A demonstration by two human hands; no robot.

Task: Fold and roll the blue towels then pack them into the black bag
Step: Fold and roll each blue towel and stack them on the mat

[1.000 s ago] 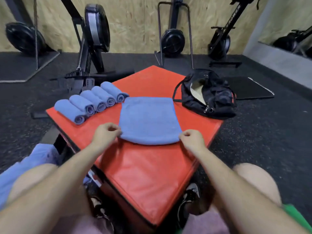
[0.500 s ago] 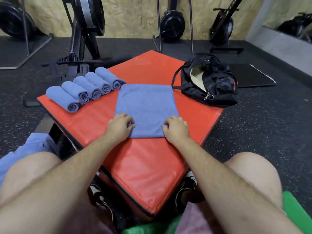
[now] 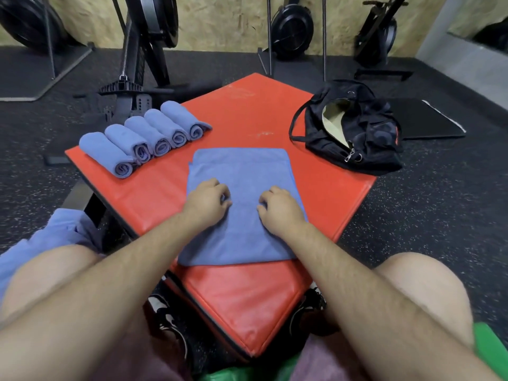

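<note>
A folded blue towel (image 3: 242, 171) lies flat in the middle of the red pad (image 3: 247, 111) — a smooth rectangle, its long side running from 12 to 6 o'clock. At 10 o'clock five rolled towels (image 3: 143, 138) lie side by side, touching, spiral ends toward 5 o'clock. At 2 o'clock the black bag (image 3: 365, 138) slumps unzipped — pale lining showing.

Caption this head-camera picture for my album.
Left hand and right hand rest on a flat blue towel between five rolled towels and the open black bag.
</note>
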